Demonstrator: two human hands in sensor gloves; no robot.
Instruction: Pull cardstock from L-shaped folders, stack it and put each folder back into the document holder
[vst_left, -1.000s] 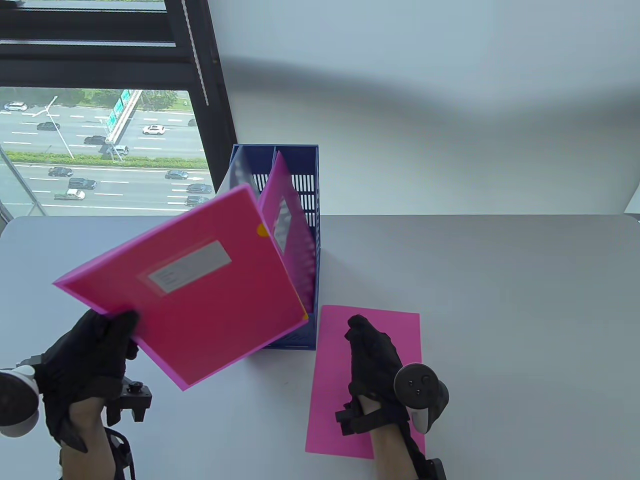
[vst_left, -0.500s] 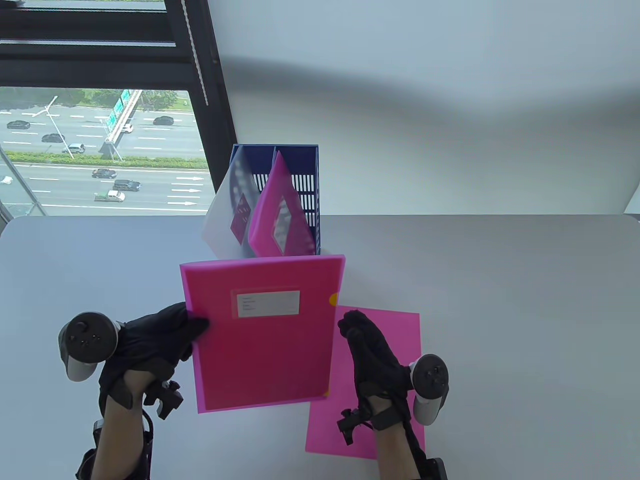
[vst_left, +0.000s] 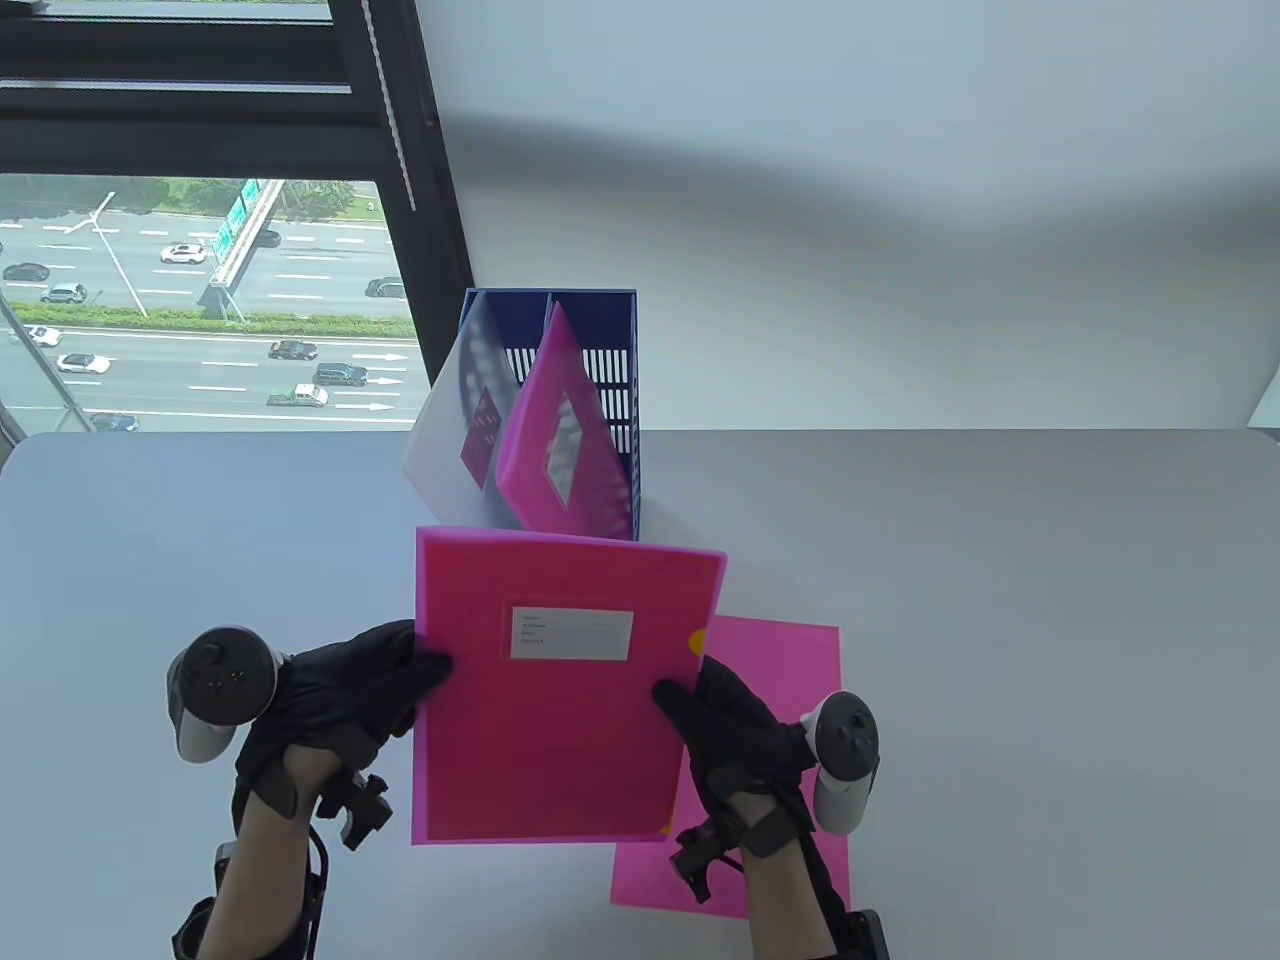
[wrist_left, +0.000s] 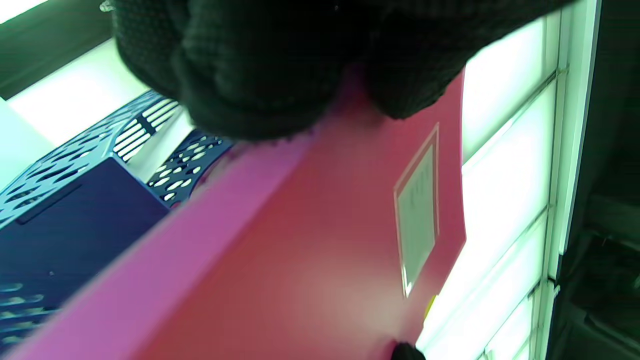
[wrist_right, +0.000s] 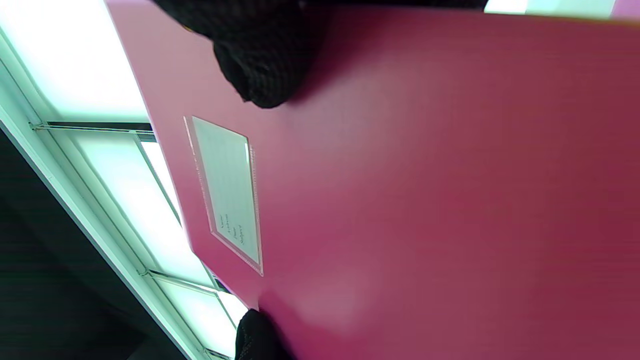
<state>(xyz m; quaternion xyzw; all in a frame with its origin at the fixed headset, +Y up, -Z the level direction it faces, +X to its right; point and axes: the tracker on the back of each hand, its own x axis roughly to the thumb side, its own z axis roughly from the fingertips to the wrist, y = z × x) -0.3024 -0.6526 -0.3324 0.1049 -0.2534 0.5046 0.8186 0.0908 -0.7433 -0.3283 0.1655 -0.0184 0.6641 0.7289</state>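
A pink L-shaped folder (vst_left: 560, 720) with a white label is held above the table, in front of the blue document holder (vst_left: 600, 330). My left hand (vst_left: 375, 680) pinches its left edge, thumb on top. My right hand (vst_left: 715, 720) grips its right edge, thumb on the front face. A loose pink cardstock sheet (vst_left: 780, 660) lies flat on the table under the right hand. The wrist views show the pink folder (wrist_left: 310, 240), the same folder (wrist_right: 425, 190) filling the right one, and a thumb (wrist_right: 260, 75) on its face. A clear folder (vst_left: 455, 430) and a second pink folder (vst_left: 560, 430) stand in the holder.
The white table (vst_left: 1000, 600) stretches right of the cardstock. A window with a dark frame (vst_left: 400, 150) is at the back left, a pale wall behind the holder. The holder's blue perforated wall (wrist_left: 55, 210) shows in the left wrist view.
The left hand swung the folder from a tilted pose at the left to face up in front of the holder. The right hand lifted off the cardstock and took the folder's right edge.
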